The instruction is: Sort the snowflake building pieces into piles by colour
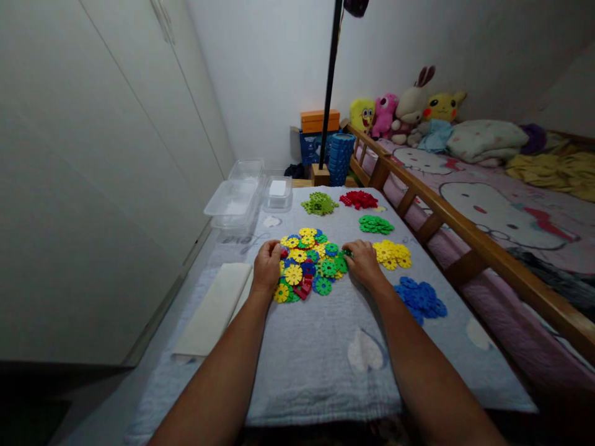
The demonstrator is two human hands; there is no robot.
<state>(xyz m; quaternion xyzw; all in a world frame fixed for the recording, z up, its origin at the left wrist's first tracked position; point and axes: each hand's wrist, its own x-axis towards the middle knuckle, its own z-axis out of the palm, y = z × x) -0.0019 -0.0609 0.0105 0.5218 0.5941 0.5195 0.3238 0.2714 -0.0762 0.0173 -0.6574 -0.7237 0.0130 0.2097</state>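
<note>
A mixed pile of plastic snowflake discs point(293, 274) in yellow, green and blue lies mid-table, with a few red interlocking blocks point(303, 288) among them. My left hand point(266, 267) rests against the pile's left edge, fingers curled together beside a small red piece; what they hold, if anything, is hidden. At the right edge, my right hand point(363, 262) has its fingertips closed on a dark green snowflake disc point(348, 253), partly covered. To its right are sorted heaps: yellow discs point(392, 254), blue discs point(421, 298) and green discs point(375, 224).
Farther back sit light green blocks point(319, 203) and red blocks point(358, 199). Clear plastic containers point(232, 201) stand at the back left, near a smaller lidded box point(277, 192). A folded cream cloth point(214, 310) lies left. A wooden bed rail point(432, 207) borders the right side.
</note>
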